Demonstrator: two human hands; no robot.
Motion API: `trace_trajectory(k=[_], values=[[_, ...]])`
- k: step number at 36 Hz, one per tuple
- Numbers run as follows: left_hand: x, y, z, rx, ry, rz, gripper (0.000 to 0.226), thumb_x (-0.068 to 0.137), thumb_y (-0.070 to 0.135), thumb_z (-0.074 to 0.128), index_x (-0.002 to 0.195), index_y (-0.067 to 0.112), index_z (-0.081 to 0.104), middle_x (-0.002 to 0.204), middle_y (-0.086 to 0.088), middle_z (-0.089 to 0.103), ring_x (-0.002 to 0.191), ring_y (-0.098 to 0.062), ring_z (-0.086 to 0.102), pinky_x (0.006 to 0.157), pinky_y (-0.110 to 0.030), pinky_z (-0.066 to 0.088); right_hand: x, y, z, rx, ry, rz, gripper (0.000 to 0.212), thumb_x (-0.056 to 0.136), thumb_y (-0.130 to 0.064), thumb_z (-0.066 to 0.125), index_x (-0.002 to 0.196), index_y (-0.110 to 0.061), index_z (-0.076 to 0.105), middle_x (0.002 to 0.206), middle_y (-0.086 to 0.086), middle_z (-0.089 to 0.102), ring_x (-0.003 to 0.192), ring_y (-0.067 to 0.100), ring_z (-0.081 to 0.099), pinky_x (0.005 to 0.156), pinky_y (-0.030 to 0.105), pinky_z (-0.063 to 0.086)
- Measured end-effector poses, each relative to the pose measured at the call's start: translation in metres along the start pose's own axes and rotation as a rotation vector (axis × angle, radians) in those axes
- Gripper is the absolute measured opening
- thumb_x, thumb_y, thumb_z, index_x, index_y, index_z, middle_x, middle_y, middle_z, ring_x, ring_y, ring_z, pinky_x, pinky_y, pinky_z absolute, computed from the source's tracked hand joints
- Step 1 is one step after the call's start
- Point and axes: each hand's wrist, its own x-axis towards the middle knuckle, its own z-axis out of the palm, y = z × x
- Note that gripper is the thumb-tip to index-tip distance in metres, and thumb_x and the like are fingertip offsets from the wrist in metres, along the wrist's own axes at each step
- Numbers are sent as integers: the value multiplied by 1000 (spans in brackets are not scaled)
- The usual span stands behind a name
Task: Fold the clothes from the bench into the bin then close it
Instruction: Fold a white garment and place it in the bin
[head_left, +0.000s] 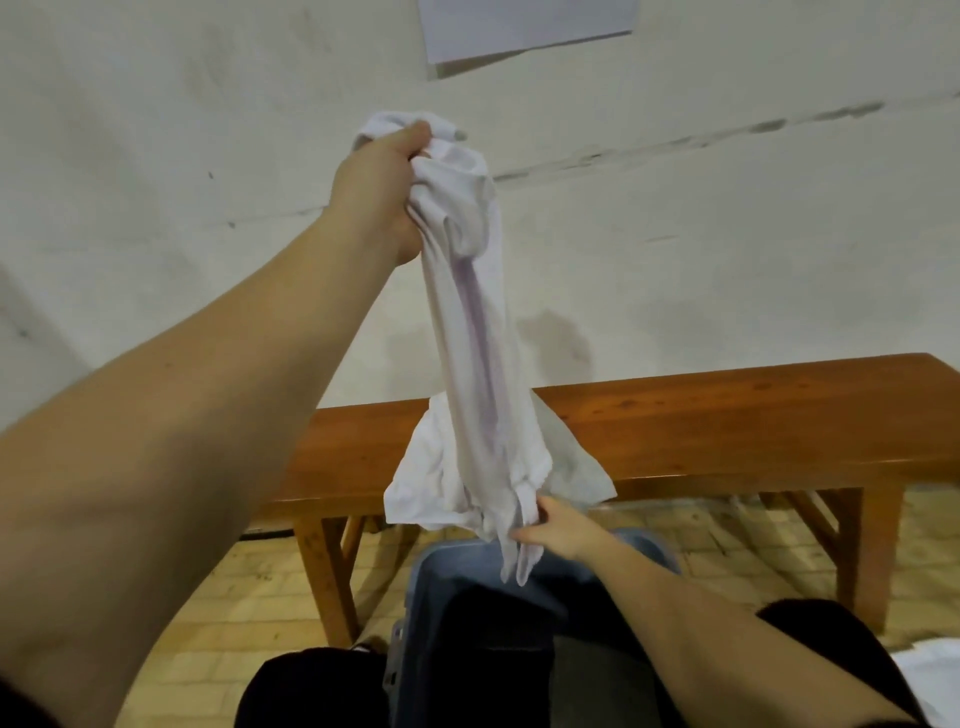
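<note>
Garment: a white garment (475, 332) hung bunched in a long rope in front of the wall, above the bench and the bin; its exact kind could not be told from the crumpled cloth
Left hand: the left hand (384, 192) was raised high, fingers curled tight round the top bunch of the cloth
Right hand: the right hand (553, 530) was low, just above the bin; thumb and fingers pinched the trailing lower end
Bin: a grey-blue plastic bin (415, 613) stood on the floor between the person's knees, open, with dark cloth inside; how full it was could not be judged
Bench: the wooden bench (727, 426) stood against the wall behind the garment; its visible top carried no other clothes
Risk: the cloth was twisted, so a fold made from this hold would likely trap the twist and come out lumpy; a loosened pinch at the bottom would probably let the tail drop unfolded into the bin
Hidden: the bin's lid was not in view; a white heap (930, 675) at the lower right edge was cut off and unclear; the bench's right end ran out of frame
</note>
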Motion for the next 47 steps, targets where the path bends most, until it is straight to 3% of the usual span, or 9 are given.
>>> trace_trajectory(k=[7, 13, 18, 27, 32, 37, 41, 44, 47], values=[[3, 3, -18, 67, 63, 42, 27, 103, 13, 46, 83, 10, 64, 62, 1, 63, 55, -9, 60, 49, -17, 44, -3, 9, 13, 26, 63, 95, 12, 94, -23, 56, 104, -23, 63, 105, 0, 65, 94, 14, 58, 92, 35, 49], [1, -14, -55, 228, 163, 0, 27, 102, 19, 49, 84, 16, 69, 71, 0, 66, 56, -6, 63, 51, -17, 45, -28, 11, -40, 204, 141, 121, 27, 88, -27, 59, 111, -16, 67, 107, 5, 72, 102, 24, 66, 101, 47, 49], [-15, -43, -68, 328, 216, -89, 29, 99, 16, 53, 73, 19, 64, 68, 4, 69, 63, -9, 66, 64, -23, 51, -63, -23, -95, 56, 48, 30, 27, 90, -39, 67, 114, -28, 64, 108, -6, 72, 100, 16, 68, 83, 35, 56], [-56, -97, -72, 698, 31, -261, 18, 95, 23, 56, 90, 12, 69, 89, -12, 72, 85, -28, 69, 78, -37, 55, -104, -125, -157, -337, 140, -163, 12, 90, -34, 62, 100, -31, 68, 100, -4, 70, 96, 19, 66, 86, 38, 54], [-78, -109, -52, 998, -161, -365, 30, 99, 32, 54, 74, 16, 56, 74, -4, 59, 70, -19, 56, 57, -28, 38, -126, -182, -165, -555, 101, -234, 9, 91, -32, 59, 89, -32, 67, 88, -10, 69, 82, 13, 66, 69, 27, 47], [-97, -117, -31, 1307, -333, -380, 74, 93, 71, 32, 110, 6, 64, 104, -8, 69, 96, -23, 62, 80, -33, 41, -137, -224, -159, -765, 69, -243, 11, 89, -34, 58, 96, -36, 67, 94, -13, 69, 87, 9, 65, 75, 30, 51], [-110, -104, -6, 1081, -390, -57, 89, 79, 69, 61, 148, 22, 30, 137, 0, 49, 119, -19, 52, 94, -35, 45, -137, -244, -146, -781, 21, -235, 18, 86, -32, 59, 101, -33, 68, 96, -6, 72, 88, 17, 69, 79, 38, 55], [-108, -103, 6, 931, -431, -83, 56, 88, 50, 65, 134, 25, 44, 112, 7, 57, 98, -14, 56, 73, -22, 44, -133, -249, -136, -769, 5, -245, 14, 84, -29, 60, 95, -32, 68, 95, -2, 72, 90, 23, 69, 79, 43, 57], [-106, -104, 0, 779, -317, -110, 20, 95, 36, 58, 105, 20, 64, 94, 3, 66, 89, -19, 61, 69, -27, 43, -131, -245, -137, -790, 43, -252, 12, 84, -26, 59, 93, -33, 63, 90, -5, 69, 79, 19, 64, 69, 37, 50]])
